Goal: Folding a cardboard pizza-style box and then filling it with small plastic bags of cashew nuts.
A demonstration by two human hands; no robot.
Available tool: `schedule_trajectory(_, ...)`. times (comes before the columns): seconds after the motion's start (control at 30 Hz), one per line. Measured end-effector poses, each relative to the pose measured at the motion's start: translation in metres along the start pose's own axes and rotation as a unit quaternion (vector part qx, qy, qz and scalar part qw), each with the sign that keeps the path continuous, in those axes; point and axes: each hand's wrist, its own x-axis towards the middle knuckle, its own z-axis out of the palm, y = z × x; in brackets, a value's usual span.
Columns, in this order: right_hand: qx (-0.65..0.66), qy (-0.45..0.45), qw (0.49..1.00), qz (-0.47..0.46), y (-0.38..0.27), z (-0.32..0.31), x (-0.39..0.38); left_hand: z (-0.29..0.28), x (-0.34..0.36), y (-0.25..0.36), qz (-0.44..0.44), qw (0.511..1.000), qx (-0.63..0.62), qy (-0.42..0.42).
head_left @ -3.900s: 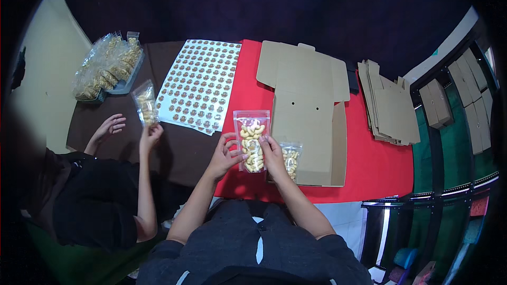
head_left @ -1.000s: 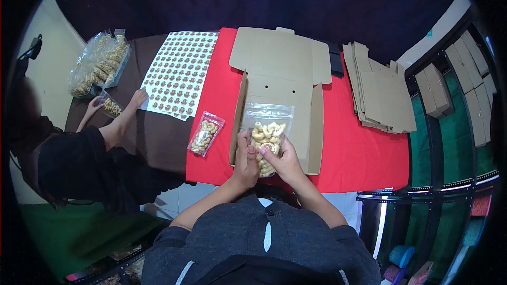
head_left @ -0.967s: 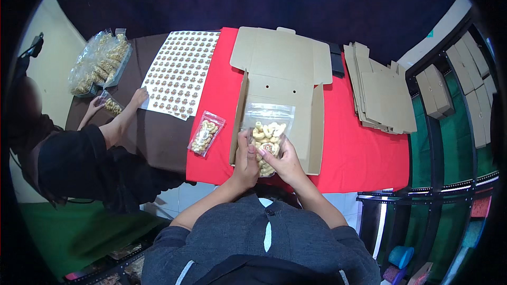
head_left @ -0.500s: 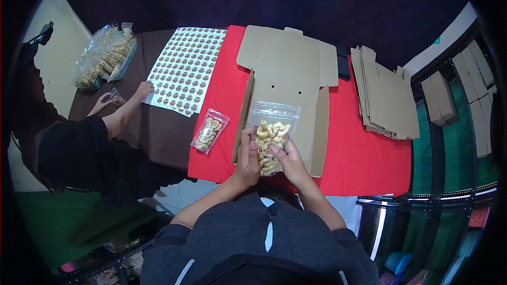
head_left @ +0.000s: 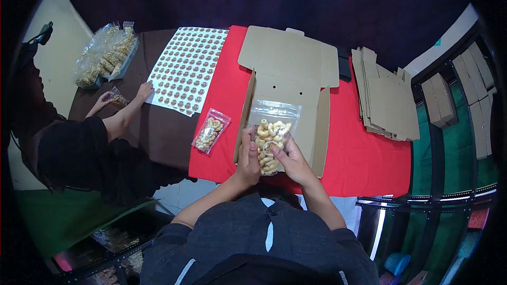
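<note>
1. Two cloths cover the table: a smooth, plain red cloth (head_left: 369, 166) on the right and a dark brown cloth (head_left: 163, 126) on the left.
2. An open corrugated-cardboard mailer box (head_left: 293, 82) lies on the red cloth, its flat lid with rounded corners spread away from the person, two small round holes along the fold.
3. To its right rests a stack of flattened cardboard boxes (head_left: 390, 97), its edges uneven.
4. Left of the box, glossy white sticker sheets (head_left: 185, 71) carry rows of round labels.
5. The large zip-top pouch (head_left: 280, 132), clear plastic filled with curved, pale-yellow cashew-like pieces, sits between both hands, over the box's near end.
6. The left hand (head_left: 249, 158) grips its left edge; the right hand (head_left: 293, 163) grips its lower right, thumb across the front.
7. A smaller filled pouch (head_left: 209, 133) lies tilted on the red cloth, left of the left hand.
8. A round label (head_left: 268, 148) shows beside the right thumb.
</note>
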Motion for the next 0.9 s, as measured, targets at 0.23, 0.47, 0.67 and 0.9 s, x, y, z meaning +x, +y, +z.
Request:
schedule_trajectory(0.23,-0.142,-0.043,0.988,-0.042,-0.001,-0.002,-0.004,-0.006,-0.003,-0.004,-0.014,1.000,0.006,0.007)
schedule_trajectory(0.47,0.033,-0.015,0.999,0.038,0.003,-0.003,0.000,-0.004,-0.002,0.003,-0.015,1.000,-0.016,0.002)
schedule_trajectory(0.67,-0.084,-0.053,0.995,-0.009,0.007,-0.007,-0.001,-0.009,-0.002,-0.001,-0.021,1.000,0.003,-0.013)
schedule_trajectory(0.9,-0.012,0.002,0.998,-0.059,0.015,-0.003,0.002,-0.010,-0.003,-0.002,-0.028,0.999,0.028,-0.029)
